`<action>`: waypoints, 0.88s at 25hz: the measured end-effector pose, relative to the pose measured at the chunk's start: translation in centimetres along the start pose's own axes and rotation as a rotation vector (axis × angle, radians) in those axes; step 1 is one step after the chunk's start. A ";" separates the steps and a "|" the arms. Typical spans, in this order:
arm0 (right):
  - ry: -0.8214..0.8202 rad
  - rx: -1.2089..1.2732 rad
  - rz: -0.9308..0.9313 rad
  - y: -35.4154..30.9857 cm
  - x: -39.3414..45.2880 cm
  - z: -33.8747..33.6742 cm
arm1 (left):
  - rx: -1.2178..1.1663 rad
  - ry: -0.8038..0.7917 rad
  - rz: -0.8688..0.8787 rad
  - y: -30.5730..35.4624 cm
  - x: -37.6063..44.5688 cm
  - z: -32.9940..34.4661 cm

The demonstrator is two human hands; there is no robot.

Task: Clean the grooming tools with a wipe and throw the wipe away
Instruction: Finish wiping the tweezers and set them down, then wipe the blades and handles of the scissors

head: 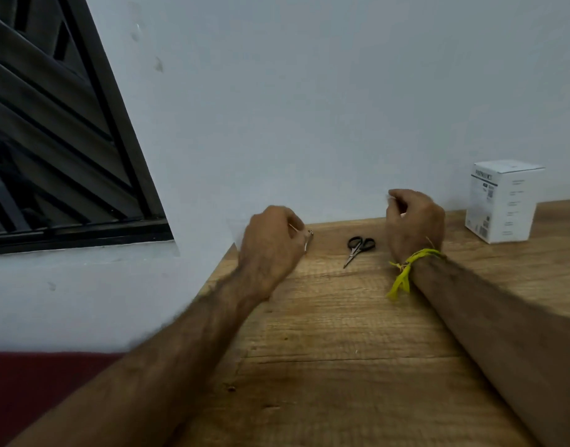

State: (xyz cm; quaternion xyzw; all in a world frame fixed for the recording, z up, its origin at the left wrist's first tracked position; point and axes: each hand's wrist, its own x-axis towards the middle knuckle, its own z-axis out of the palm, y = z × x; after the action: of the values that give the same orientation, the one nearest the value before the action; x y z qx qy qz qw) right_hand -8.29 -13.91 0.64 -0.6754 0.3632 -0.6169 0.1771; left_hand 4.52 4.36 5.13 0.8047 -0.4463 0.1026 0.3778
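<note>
Wooden table [341, 333] set against a pale wall [309, 108]; dark louvred window [51, 140] at far left; white box [503, 201] at far right of the table. Left hand [270, 250] curled, holding a small metal nail clipper [308, 239] at the far left table edge; right hand [414, 221] raised with fingers curled, whether it holds anything cannot be told; yellow thread [406, 269] tied at that wrist. Small black-handled scissors [358, 250] lie on the table between the hands, touched by neither.
</note>
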 end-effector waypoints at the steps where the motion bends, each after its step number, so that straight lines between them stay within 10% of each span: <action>1: 0.032 -0.001 0.052 0.5 0.4 -0.3 | -0.017 -0.055 0.013 0.5 -1.1 0.8; 8: -0.054 -0.043 -0.037 0.8 0.4 -0.3 | -0.126 -0.333 -0.068 2.7 3.0 6.6; 17: -0.073 -0.066 -0.078 1.2 0.8 0.3 | 0.342 -0.766 0.436 3.8 7.9 8.5; 22: -0.076 -0.061 -0.053 1.6 1.0 0.1 | 0.296 -0.769 0.123 2.4 6.5 6.6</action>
State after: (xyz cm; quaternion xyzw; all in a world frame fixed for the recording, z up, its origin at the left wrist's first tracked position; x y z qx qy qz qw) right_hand -8.63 -15.68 0.21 -0.7129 0.3566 -0.5839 0.1537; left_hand 5.24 -5.16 5.06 0.8019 -0.5826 -0.1199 0.0569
